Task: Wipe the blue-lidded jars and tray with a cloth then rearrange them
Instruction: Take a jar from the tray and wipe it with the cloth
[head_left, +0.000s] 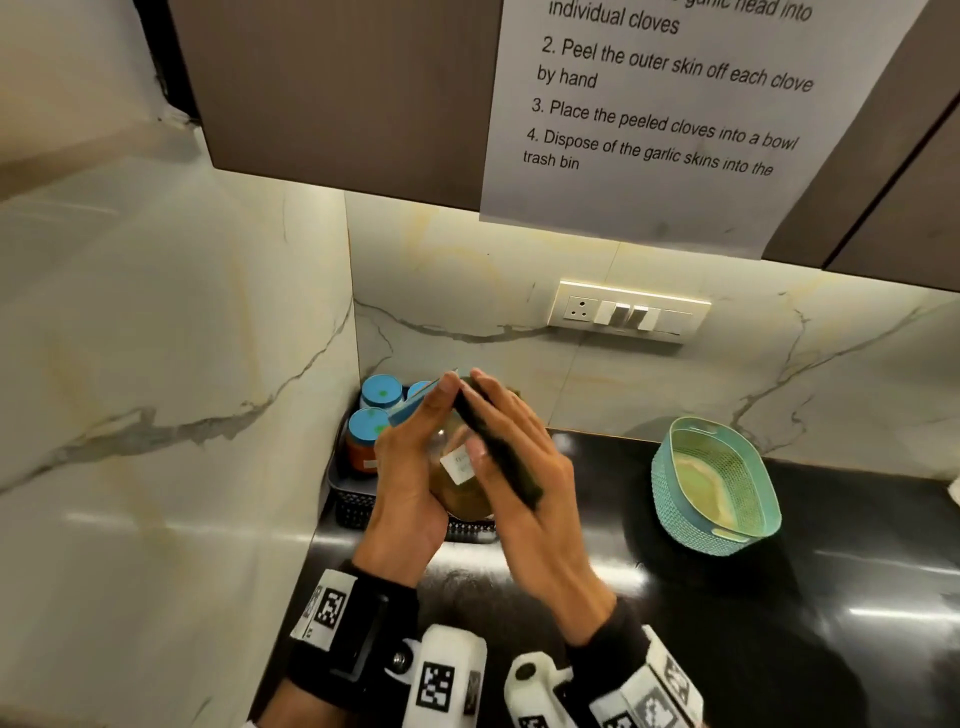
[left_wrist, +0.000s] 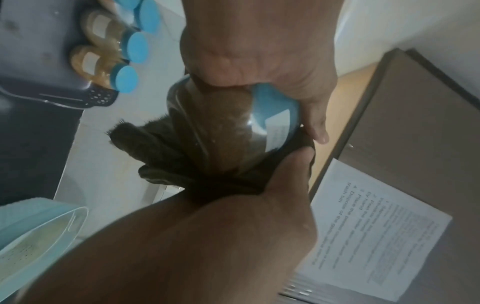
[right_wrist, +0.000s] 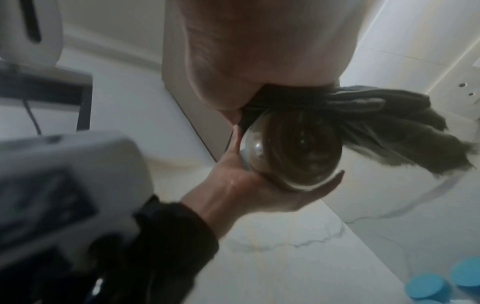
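My left hand (head_left: 410, 467) grips a glass jar (head_left: 460, 483) of brown powder, tilted above the tray, its blue lid (head_left: 415, 402) pointing up and away. My right hand (head_left: 524, 467) holds a dark cloth (head_left: 498, 452) against the jar's side, thumb on the glass. From the left wrist the jar (left_wrist: 228, 131) shows with the cloth (left_wrist: 145, 148) wrapped beneath it. The right wrist view shows the jar's base (right_wrist: 293, 152) and the cloth (right_wrist: 389, 127) hanging loose. A dark perforated tray (head_left: 353, 506) in the corner holds other blue-lidded jars (head_left: 366, 426).
A teal mesh basket (head_left: 717, 483) stands on the black counter (head_left: 779, 597) to the right. Marble walls close off the left and back. A switch plate (head_left: 628, 312) is on the back wall, below cabinets carrying a printed sheet (head_left: 660, 104).
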